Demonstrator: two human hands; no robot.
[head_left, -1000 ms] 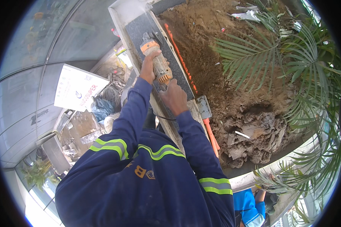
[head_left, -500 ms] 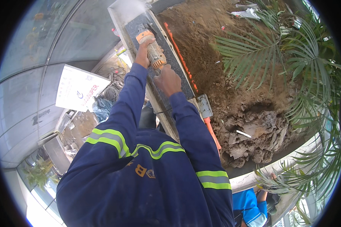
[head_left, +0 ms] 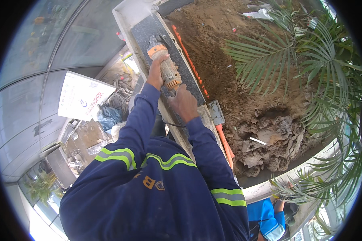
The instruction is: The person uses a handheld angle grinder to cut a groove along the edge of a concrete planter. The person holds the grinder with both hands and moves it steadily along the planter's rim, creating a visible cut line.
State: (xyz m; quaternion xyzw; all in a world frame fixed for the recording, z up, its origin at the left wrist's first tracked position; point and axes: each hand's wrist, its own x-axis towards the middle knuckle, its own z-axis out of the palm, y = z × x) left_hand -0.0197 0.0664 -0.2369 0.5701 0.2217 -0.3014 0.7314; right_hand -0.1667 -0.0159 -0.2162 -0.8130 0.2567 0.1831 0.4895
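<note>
A dusty orange angle grinder (head_left: 169, 71) lies along a dark speckled stone slab (head_left: 182, 63), its head toward the far end. My left hand (head_left: 156, 71) wraps round the grinder's body from the left side. Closer to me, my right hand (head_left: 184, 103) grips the rear end, with the fingers partly hidden. The slab rests on top of a narrow pale wall (head_left: 127, 27). Whether the grinder's disc touches the stone I cannot tell. Some pale dust hangs at the far end of the slab.
Right of the slab is a soil bed (head_left: 213, 44) with an orange strip (head_left: 191, 64) along its edge. An orange-handled trowel (head_left: 217, 112) lies there. Palm leaves (head_left: 265, 56) overhang the right. A white box (head_left: 84, 96) stands left. At lower right is another person's blue sleeve (head_left: 265, 217).
Both my hands and the grinder have shifted back toward me and a little to the right along the slab. The dust cloud at the far end has thinned.
</note>
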